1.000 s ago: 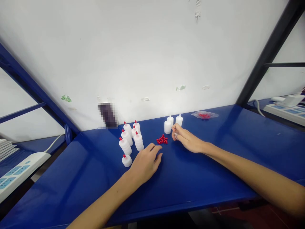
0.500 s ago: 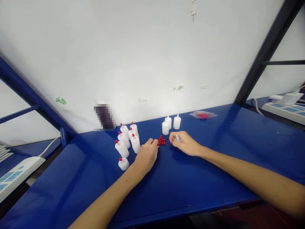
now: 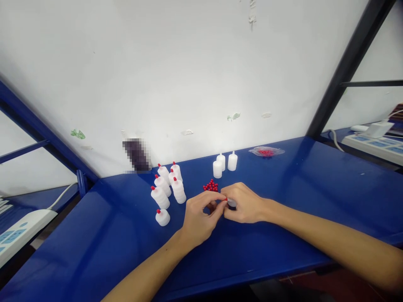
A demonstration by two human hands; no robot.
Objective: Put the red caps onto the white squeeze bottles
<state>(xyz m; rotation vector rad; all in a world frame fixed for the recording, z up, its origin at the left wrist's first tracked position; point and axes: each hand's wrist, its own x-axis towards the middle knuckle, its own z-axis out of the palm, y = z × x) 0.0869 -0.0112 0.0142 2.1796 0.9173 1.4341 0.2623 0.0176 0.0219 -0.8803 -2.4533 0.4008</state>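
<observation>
My left hand [image 3: 201,216] pinches a small red cap [image 3: 225,199] between thumb and fingertips, at the tip of a white nozzle bottle. That bottle [image 3: 232,203] lies tilted in my right hand [image 3: 247,204], mostly covered by the fingers. Whether the cap is seated on the nozzle I cannot tell. Behind my left fingers is a small heap of loose red caps [image 3: 210,185]. To the left, several white bottles [image 3: 161,198] bear red caps, appearing stacked in columns. One short capped bottle [image 3: 163,217] stands nearest me. Three columns of uncapped white bottles [image 3: 217,169] stand beyond my hands.
A clear plastic bag [image 3: 267,152] of red caps lies at the back right of the blue table [image 3: 267,260]. A pixelated dark object [image 3: 137,154] leans by the wall. White power strips [image 3: 23,233] are at the far left and right, beyond the metal frame posts.
My left hand has moved from the cap heap to the right, a red cap now in its fingertips. My right hand has come slightly nearer with the bottle, and the hands now meet.
</observation>
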